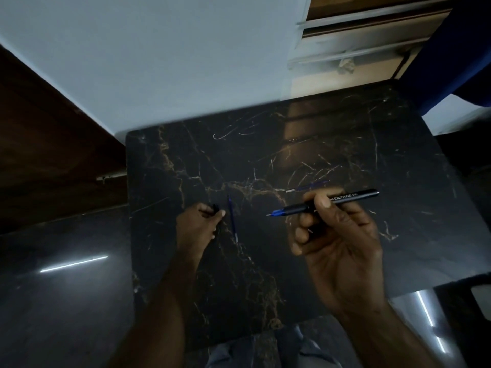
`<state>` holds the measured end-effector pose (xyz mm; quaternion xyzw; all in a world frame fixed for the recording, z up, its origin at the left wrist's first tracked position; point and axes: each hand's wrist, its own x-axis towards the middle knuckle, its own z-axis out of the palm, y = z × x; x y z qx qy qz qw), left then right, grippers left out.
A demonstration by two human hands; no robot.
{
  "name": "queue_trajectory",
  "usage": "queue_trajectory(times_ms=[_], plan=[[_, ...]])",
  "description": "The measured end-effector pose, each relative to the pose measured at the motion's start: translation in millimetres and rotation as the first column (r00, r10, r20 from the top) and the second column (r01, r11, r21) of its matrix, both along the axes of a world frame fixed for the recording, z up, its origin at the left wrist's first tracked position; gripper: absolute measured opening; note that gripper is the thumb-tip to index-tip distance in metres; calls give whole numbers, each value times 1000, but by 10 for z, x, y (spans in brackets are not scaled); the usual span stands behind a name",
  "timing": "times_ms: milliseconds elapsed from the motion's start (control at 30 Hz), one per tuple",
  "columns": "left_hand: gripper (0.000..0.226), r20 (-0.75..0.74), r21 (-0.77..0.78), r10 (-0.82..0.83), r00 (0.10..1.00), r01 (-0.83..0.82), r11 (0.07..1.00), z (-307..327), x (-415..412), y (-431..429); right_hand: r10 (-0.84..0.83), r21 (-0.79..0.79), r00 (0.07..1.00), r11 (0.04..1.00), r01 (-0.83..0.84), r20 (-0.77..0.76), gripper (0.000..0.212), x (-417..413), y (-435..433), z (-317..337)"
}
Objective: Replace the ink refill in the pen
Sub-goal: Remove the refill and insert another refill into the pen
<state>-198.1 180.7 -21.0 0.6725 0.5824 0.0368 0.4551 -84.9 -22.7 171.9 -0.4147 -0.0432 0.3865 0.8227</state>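
A dark pen (353, 197) with a blue tip section pointing left is held above the black marble table (265, 155) in my right hand (340, 235), gripped around the barrel's front. My left hand (198, 221) rests on the table at the left, its fingers pinched on a small black piece (215, 208), probably the pen's cap. One thin blue refill (232, 220) lies on the table just right of my left hand, pointing away from me. A second blue refill (309, 186) lies just beyond my right hand.
The table stands against a pale wall (159, 62). A dark glossy floor (66, 288) lies to the left, a wooden door (39, 142) at far left. A window frame (358, 35) and blue cloth (457, 54) are at the upper right.
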Motion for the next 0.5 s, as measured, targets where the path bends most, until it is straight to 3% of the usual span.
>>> queue_trajectory(times_ms=[167,333,400,467,500], plan=[[16,53,-10,66,996,-66,998,-25,-48,11,1,17,1000,1000,-1,-14,41,-5,-14,-8],[28,45,-48,153,987,-151,987,102,-64,-18,-9,6,1000,1000,10,-13,37,-9,22,-16],[30,355,-126,243,903,-212,969,427,-20,-87,-31,-6,999,999,31,-6,28,0,64,26],[25,714,-207,152,684,-2,978,994,61,-253,-67,-33,998,997,67,13,14,32,114,90],[28,809,-185,65,585,148,971,1302,100,-363,-79,-42,996,996,80,33,10,49,140,133]])
